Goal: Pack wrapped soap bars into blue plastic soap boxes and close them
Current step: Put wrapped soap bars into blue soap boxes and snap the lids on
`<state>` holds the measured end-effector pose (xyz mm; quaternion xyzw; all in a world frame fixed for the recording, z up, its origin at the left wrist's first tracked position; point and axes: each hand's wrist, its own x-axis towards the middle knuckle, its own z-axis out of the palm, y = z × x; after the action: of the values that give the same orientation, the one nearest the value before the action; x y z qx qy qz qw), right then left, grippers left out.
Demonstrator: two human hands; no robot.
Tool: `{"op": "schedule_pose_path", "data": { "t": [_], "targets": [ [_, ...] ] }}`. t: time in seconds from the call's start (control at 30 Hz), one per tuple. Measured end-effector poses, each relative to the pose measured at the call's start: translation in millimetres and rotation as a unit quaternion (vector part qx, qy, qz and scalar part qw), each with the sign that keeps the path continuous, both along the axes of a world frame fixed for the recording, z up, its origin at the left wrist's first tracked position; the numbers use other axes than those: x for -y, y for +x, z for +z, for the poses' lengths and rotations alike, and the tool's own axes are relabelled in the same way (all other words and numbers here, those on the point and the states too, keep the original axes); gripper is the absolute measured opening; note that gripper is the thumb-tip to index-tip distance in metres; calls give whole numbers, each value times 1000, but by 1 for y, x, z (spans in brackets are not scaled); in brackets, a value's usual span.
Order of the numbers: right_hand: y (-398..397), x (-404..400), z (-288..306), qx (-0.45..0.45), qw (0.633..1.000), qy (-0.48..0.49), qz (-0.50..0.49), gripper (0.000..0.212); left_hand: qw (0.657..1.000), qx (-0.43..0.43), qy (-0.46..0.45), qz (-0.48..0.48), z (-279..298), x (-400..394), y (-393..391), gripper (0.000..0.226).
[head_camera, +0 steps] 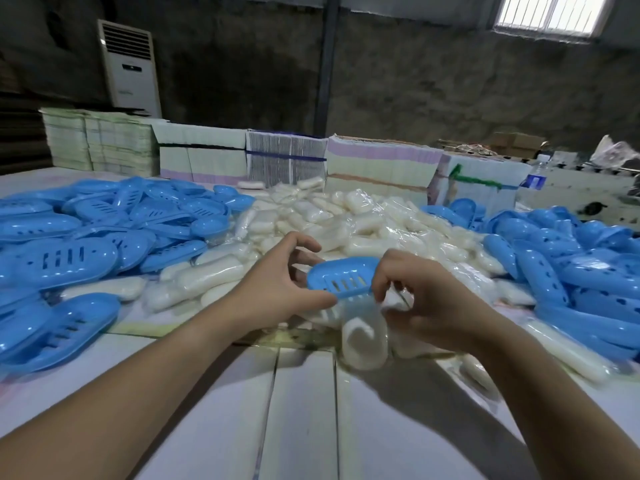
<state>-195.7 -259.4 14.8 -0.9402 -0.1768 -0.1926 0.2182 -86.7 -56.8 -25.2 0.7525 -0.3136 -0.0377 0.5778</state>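
Note:
A blue slotted soap box half (341, 278) is held above the table between both hands. My left hand (277, 285) grips its left end, thumb along the lower edge. My right hand (420, 299) pinches its right end with curled fingers. Just below the box, a wrapped white soap bar (363, 341) sticks out toward me; whether a finger holds it, I cannot tell. A big heap of wrapped soap bars (346, 223) lies behind the hands. Piles of blue box halves lie at the left (86, 237) and at the right (571, 258).
Stacks of flat printed cartons (287, 161) line the far edge of the white plank table (301, 410). A water bottle (535, 176) stands at the back right. A white floor air conditioner (130, 67) stands against the dark back wall.

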Motion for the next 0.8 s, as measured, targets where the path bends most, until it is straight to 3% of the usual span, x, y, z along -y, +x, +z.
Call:
{"op": "schedule_pose_path", "data": {
  "t": [0.1,0.17,0.23,0.5,0.6,0.7,0.8],
  "targets": [
    [-7,-8,1,-102,987,-122,-35,48,1000,3,15,6,5,-9,8,55],
    [-10,-11,-2,-69,965,-240,-83,63,1000,-3,14,16,7,-14,12,51],
    [-14,-15,-4,-51,951,-290,-99,68,1000,-5,13,24,9,-17,16,51],
    [-6,-21,-15,-79,955,-280,-59,54,999,2,19,31,8,-18,20,47],
    [-4,-27,-12,-44,957,-285,-31,37,1000,-1,17,25,7,-18,19,47],
    [-3,-29,-10,11,975,-221,-8,19,999,0,22,24,6,-18,19,46],
    [0,-29,-15,-2,974,-228,7,22,999,9,26,26,4,-18,22,42]
  ]
}}
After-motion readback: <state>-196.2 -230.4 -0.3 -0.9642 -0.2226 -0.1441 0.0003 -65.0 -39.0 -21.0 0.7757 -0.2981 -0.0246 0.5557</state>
